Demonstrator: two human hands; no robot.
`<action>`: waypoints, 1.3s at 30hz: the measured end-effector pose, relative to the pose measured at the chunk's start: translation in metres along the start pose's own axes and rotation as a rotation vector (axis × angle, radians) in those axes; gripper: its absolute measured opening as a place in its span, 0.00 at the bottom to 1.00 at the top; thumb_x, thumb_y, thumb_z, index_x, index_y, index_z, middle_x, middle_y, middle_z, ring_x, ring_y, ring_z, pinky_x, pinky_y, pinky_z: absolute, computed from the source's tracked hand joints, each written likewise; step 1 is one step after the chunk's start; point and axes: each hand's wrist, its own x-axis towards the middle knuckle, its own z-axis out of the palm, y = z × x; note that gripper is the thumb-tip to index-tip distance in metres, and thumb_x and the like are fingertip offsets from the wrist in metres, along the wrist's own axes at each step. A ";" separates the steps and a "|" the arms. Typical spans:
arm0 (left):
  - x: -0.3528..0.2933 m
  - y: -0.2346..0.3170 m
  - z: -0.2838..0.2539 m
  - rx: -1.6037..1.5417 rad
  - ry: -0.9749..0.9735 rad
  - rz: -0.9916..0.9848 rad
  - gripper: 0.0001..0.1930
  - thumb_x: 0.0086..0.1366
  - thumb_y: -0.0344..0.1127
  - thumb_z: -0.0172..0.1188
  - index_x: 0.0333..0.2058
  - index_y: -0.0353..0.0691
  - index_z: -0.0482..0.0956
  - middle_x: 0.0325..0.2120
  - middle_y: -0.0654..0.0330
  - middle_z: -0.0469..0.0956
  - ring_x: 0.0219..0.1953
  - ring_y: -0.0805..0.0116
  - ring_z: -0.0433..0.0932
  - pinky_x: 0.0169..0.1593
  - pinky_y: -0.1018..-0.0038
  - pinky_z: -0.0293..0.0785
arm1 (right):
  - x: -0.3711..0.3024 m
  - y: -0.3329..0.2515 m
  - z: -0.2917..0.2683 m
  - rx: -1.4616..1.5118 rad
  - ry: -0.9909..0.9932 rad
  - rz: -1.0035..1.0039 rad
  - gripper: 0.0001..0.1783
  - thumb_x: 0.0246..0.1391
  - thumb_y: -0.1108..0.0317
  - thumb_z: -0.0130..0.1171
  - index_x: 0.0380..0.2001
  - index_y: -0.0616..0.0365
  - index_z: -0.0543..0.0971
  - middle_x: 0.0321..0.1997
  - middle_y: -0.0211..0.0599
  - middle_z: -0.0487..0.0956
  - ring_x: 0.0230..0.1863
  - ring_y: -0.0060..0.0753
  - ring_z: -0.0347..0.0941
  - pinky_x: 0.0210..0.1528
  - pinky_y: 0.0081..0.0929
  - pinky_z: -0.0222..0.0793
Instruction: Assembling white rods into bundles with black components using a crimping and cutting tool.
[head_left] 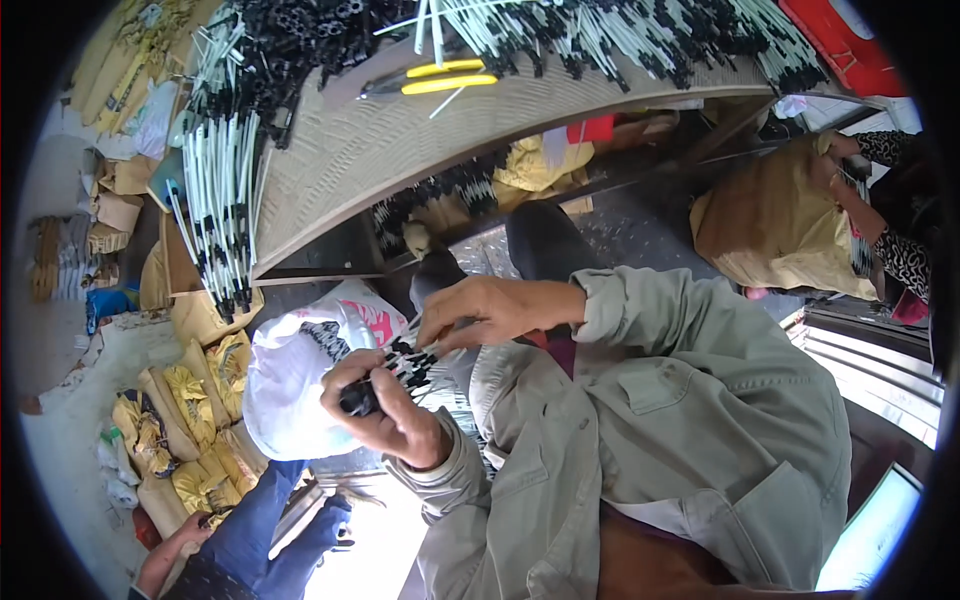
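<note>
We see left hand point(385, 410) gripping bundle of black-tipped rods point(405, 365); right hand point(490, 310) pinching bundle's tips, below table point(340, 160) edge. Table: woven top, rod piles point(225, 215) along left edge and far side, yellow pliers point(440, 78). Floor: white bag point(295, 380), yellow sacks point(195, 430).

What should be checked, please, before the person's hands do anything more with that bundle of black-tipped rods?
1. Left hand grips the bundle of black-tipped rods: ok.
2. Right hand fingertips touch the black tips: ok.
3. Rod tips aligned evenly in the bundle: cannot tell, too small.
4. White bag sits beside the left hand, within reach: ok.
5. Yellow-handled pliers lie on the table, away from both hands: ok.
6. More rods lie piled at the table's edge; whether they sit stably: cannot tell.
</note>
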 end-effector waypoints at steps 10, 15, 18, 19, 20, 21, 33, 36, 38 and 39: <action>0.004 -0.016 -0.016 0.100 -0.321 -0.097 0.13 0.53 0.19 0.53 0.37 0.32 0.64 0.31 0.54 0.67 0.32 0.65 0.67 0.39 0.73 0.63 | 0.068 0.015 -0.162 -1.712 0.462 0.298 0.19 0.50 0.56 0.52 0.40 0.58 0.69 0.33 0.43 0.74 0.38 0.47 0.72 0.38 0.42 0.67; 0.009 -0.015 -0.023 0.153 -0.394 -0.024 0.14 0.52 0.18 0.54 0.38 0.34 0.63 0.32 0.57 0.67 0.32 0.71 0.66 0.39 0.78 0.64 | 0.083 0.026 -0.166 -1.710 0.542 0.264 0.21 0.50 0.52 0.53 0.40 0.59 0.70 0.38 0.45 0.75 0.41 0.47 0.72 0.42 0.42 0.66; 0.008 -0.017 -0.026 0.139 -0.367 -0.035 0.16 0.50 0.17 0.55 0.37 0.34 0.63 0.32 0.56 0.68 0.34 0.70 0.67 0.40 0.77 0.64 | 0.089 0.005 -0.156 -1.487 0.472 0.464 0.26 0.53 0.52 0.48 0.46 0.64 0.67 0.45 0.55 0.69 0.51 0.53 0.61 0.55 0.46 0.51; 0.007 -0.017 -0.027 0.123 -0.345 -0.039 0.15 0.50 0.17 0.55 0.37 0.34 0.63 0.31 0.56 0.68 0.34 0.70 0.67 0.40 0.77 0.64 | 0.089 0.008 -0.157 -1.552 0.446 0.411 0.25 0.53 0.53 0.48 0.45 0.64 0.68 0.45 0.54 0.69 0.50 0.52 0.62 0.54 0.46 0.52; 0.005 -0.021 -0.029 0.115 -0.309 -0.025 0.18 0.47 0.17 0.57 0.37 0.34 0.63 0.29 0.54 0.67 0.32 0.61 0.68 0.39 0.70 0.64 | 0.088 0.012 -0.159 -1.615 0.421 0.356 0.24 0.53 0.53 0.49 0.43 0.64 0.70 0.44 0.53 0.69 0.49 0.51 0.63 0.53 0.46 0.54; 0.004 -0.021 -0.030 0.124 -0.299 -0.030 0.18 0.47 0.17 0.57 0.37 0.34 0.63 0.29 0.54 0.67 0.32 0.61 0.68 0.39 0.70 0.64 | 0.086 0.017 -0.160 -1.643 0.449 0.277 0.22 0.52 0.54 0.50 0.42 0.62 0.72 0.43 0.51 0.70 0.48 0.50 0.63 0.54 0.45 0.53; 0.001 -0.028 -0.012 0.220 -0.001 -0.131 0.16 0.48 0.17 0.53 0.36 0.34 0.63 0.29 0.54 0.68 0.32 0.62 0.67 0.41 0.71 0.62 | 0.020 -0.053 -0.032 -0.988 -0.018 0.102 0.12 0.42 0.71 0.60 0.34 0.59 0.78 0.42 0.39 0.66 0.41 0.35 0.68 0.46 0.29 0.63; 0.000 -0.026 -0.010 0.231 -0.010 -0.126 0.16 0.47 0.17 0.51 0.37 0.33 0.62 0.30 0.52 0.68 0.33 0.62 0.67 0.41 0.71 0.63 | 0.018 -0.066 -0.025 -1.317 -0.046 -0.055 0.15 0.41 0.69 0.57 0.37 0.57 0.76 0.41 0.38 0.66 0.43 0.37 0.67 0.49 0.37 0.61; -0.002 -0.026 -0.005 0.220 0.007 -0.113 0.16 0.47 0.17 0.51 0.37 0.33 0.62 0.30 0.52 0.68 0.33 0.62 0.67 0.41 0.70 0.63 | 0.020 -0.067 -0.028 -1.535 -0.044 -0.183 0.18 0.41 0.65 0.55 0.39 0.57 0.74 0.42 0.37 0.67 0.43 0.37 0.67 0.50 0.42 0.60; -0.003 -0.026 -0.003 0.199 0.009 -0.147 0.16 0.47 0.17 0.51 0.37 0.33 0.62 0.30 0.51 0.68 0.33 0.61 0.67 0.41 0.70 0.63 | 0.021 -0.068 -0.030 -1.543 -0.039 -0.175 0.18 0.41 0.65 0.55 0.39 0.57 0.74 0.42 0.37 0.67 0.43 0.37 0.67 0.50 0.42 0.60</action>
